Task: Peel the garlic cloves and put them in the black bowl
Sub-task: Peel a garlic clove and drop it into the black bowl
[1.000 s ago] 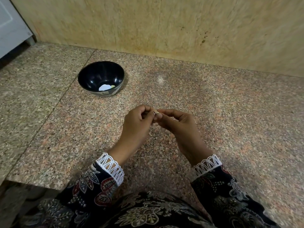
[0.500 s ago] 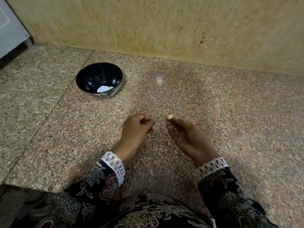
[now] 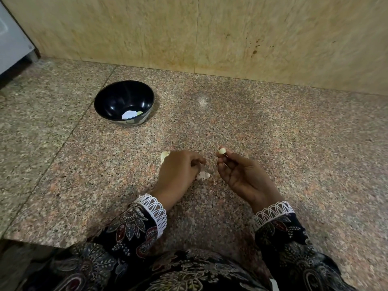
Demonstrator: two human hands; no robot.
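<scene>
My right hand [image 3: 241, 175] pinches a small peeled garlic clove [image 3: 222, 151] at its fingertips, palm turned up. My left hand [image 3: 178, 173] rests low on the granite counter [image 3: 294, 154] with its fingers curled; whether it holds anything is hidden. Pale garlic pieces [image 3: 203, 175] lie on the counter right under its fingers, and another pale piece [image 3: 164, 155] shows past its knuckles. The black bowl [image 3: 113, 97] stands to the far left of my hands, with a couple of pale peeled cloves [image 3: 131, 114] in its bottom.
A beige stone wall [image 3: 210, 34] rises along the back of the counter. A white appliance [image 3: 10, 43] stands at the far left corner. The counter's front edge [image 3: 42, 240] runs just before my patterned sleeves.
My hands have parted: the right one lifted the peeled clove clear, while the left dropped to the counter, where pale garlic pieces now show beside it.
</scene>
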